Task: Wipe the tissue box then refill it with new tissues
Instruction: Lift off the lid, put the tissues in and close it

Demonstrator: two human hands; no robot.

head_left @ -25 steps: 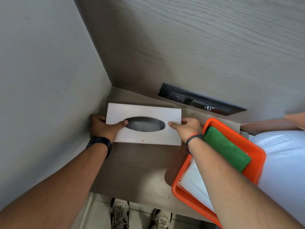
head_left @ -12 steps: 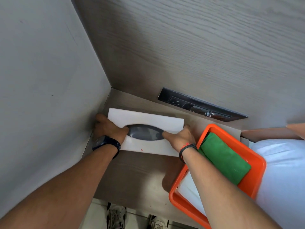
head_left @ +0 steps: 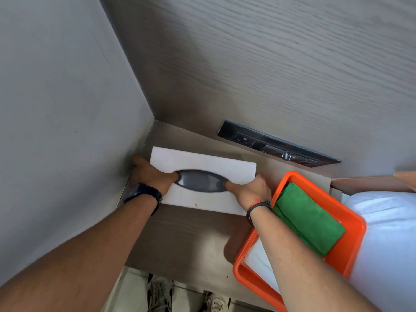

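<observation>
A white tissue box [head_left: 202, 161] with a dark oval opening [head_left: 200, 182] sits on the wooden shelf [head_left: 184, 235] near the left wall corner. My left hand [head_left: 149, 175] grips its left end, thumb at the oval's left tip. My right hand [head_left: 252, 190] grips its right end, thumb at the oval's right tip. No tissue shows in the opening. A folded green cloth [head_left: 308, 219] lies in the orange tray [head_left: 346, 251] to the right, on top of white tissues [head_left: 258, 260].
A dark socket panel [head_left: 276, 145] is set in the back wall just behind the box. The grey wall [head_left: 63, 109] stands close on the left. White bedding [head_left: 391, 233] lies right of the tray. Shoes [head_left: 159, 291] show below the shelf edge.
Both hands have tightened on the box ends, thumbs now reaching into the oval opening. The box has tilted slightly towards me and its opening looks darker.
</observation>
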